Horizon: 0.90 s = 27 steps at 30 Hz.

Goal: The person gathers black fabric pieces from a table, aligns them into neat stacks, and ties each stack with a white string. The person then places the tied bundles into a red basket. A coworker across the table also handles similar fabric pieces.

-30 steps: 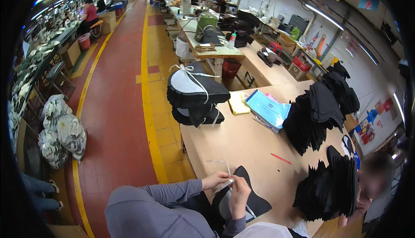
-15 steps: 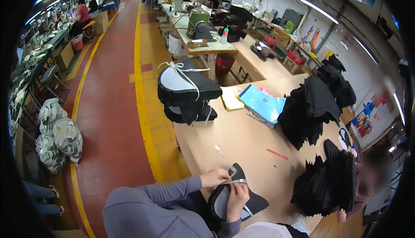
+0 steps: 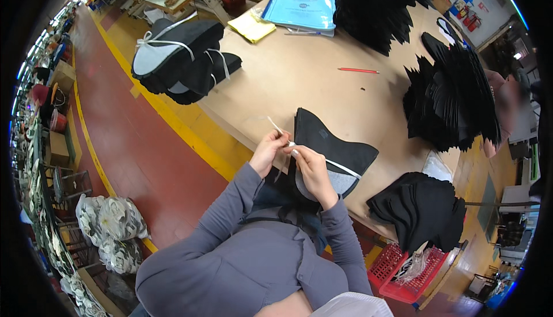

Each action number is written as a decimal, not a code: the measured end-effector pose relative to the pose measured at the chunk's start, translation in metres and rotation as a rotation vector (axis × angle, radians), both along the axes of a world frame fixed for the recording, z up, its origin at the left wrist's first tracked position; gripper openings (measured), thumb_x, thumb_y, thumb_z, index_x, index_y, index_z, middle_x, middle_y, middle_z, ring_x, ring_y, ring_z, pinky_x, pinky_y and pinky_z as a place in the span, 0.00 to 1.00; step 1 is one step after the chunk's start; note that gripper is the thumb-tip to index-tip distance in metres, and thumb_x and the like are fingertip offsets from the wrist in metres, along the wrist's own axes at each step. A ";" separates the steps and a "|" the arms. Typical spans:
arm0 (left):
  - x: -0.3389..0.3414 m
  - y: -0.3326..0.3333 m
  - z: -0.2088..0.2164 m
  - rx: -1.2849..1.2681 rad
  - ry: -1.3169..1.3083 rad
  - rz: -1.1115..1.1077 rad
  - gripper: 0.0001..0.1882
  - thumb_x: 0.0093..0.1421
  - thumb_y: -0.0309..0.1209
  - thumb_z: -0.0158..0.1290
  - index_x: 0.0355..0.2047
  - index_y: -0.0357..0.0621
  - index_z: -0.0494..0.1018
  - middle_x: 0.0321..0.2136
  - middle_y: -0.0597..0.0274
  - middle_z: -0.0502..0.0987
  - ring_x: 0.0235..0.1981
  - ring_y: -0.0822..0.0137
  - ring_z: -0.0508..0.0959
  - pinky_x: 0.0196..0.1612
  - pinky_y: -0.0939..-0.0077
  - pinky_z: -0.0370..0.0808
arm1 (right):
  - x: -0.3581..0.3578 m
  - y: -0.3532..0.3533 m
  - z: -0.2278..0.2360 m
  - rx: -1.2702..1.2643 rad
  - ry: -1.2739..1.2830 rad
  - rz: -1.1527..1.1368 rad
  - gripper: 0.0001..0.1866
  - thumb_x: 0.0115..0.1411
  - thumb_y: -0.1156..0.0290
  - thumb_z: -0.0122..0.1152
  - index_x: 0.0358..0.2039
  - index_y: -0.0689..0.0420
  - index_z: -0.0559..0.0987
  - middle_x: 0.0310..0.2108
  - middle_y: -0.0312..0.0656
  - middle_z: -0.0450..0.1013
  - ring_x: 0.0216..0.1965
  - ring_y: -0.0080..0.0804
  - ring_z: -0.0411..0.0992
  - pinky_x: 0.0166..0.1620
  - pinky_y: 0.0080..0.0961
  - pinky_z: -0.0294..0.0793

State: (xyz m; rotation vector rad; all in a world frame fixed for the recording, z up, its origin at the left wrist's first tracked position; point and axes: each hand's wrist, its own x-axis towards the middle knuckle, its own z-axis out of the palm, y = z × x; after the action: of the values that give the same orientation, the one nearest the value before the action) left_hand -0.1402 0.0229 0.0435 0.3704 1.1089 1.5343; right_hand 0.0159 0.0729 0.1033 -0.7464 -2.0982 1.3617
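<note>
A stack of black cut fabric pieces point(image 3: 331, 135), grey on part of its top, lies at the near edge of the table with a white ribbon point(image 3: 344, 168) running across it. Both my hands meet over the stack's left side. My left hand point(image 3: 267, 152) pinches the ribbon, whose loose end sticks up past the fingers. Closed beside it, my right hand point(image 3: 314, 172) grips the same ribbon at the crossing. Whether a knot sits between the fingertips is hidden.
Tied black bundles point(image 3: 183, 57) stand at the table's left edge. A yellow packet point(image 3: 252, 27), a blue folder point(image 3: 300, 11) and a red pencil point(image 3: 358, 70) lie farther back. Tall black stacks point(image 3: 449, 101) line the right; a red basket point(image 3: 412, 279) is below. A co-worker is partly visible at right.
The view has tilted down and turned, so the table fills more of it and the red basket shows. My hands have drawn the ribbon to the stack's left edge, still gripping it.
</note>
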 end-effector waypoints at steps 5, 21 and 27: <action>0.019 0.027 -0.025 -0.210 0.363 0.228 0.06 0.62 0.26 0.51 0.38 0.38 0.74 0.31 0.66 0.75 0.33 0.77 0.73 0.37 0.83 0.70 | 0.002 -0.022 0.004 0.030 -0.044 -0.232 0.10 0.61 0.74 0.51 0.25 0.65 0.68 0.22 0.54 0.65 0.25 0.55 0.67 0.29 0.39 0.64; -0.009 0.010 -0.037 -0.268 0.431 0.039 0.04 0.60 0.26 0.55 0.31 0.38 0.76 0.26 0.65 0.77 0.29 0.72 0.76 0.31 0.79 0.69 | 0.016 -0.010 -0.015 0.018 0.300 -0.161 0.08 0.58 0.75 0.50 0.23 0.62 0.70 0.22 0.43 0.68 0.33 0.39 0.67 0.42 0.36 0.65; -0.016 -0.008 -0.001 -0.029 -0.687 0.038 0.09 0.66 0.23 0.49 0.44 0.30 0.71 0.47 0.51 0.75 0.49 0.64 0.77 0.53 0.78 0.77 | 0.012 -0.013 -0.010 0.026 0.160 -0.021 0.07 0.58 0.78 0.50 0.23 0.65 0.67 0.25 0.46 0.65 0.31 0.39 0.65 0.37 0.33 0.66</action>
State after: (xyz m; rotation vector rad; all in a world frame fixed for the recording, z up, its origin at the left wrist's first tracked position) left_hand -0.1562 0.0154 0.0430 -0.1983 0.5933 1.5058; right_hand 0.0275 0.0597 0.0938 -0.6259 -1.9741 1.3352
